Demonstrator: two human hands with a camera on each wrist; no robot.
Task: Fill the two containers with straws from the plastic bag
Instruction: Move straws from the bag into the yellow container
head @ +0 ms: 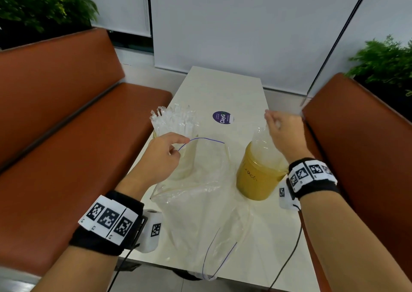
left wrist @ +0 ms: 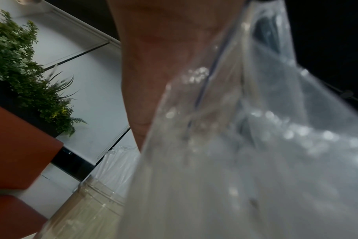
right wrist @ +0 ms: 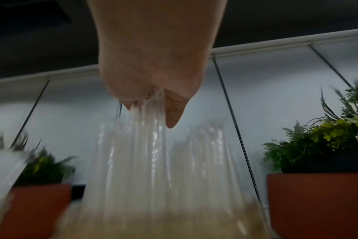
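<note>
A clear plastic bag (head: 200,202) with a blue rim line lies slack on the white table (head: 223,86). My left hand (head: 180,144) pinches the bag's rim and lifts it; up close the bag (left wrist: 245,145) hangs from the palm. Behind that hand stands the left container (left wrist: 82,210), with wrapped straws (head: 174,120) sticking out of it. The yellowish right container (head: 260,171) stands on the right. Above it my right hand (head: 273,122) grips a bundle of clear wrapped straws (right wrist: 145,153), whose lower ends reach down into the container.
Orange benches (head: 66,113) (head: 367,146) flank the narrow table. A round purple sticker (head: 221,117) lies on the far tabletop. Potted plants (head: 40,4) (head: 385,62) stand behind the benches. White blinds close off the far end.
</note>
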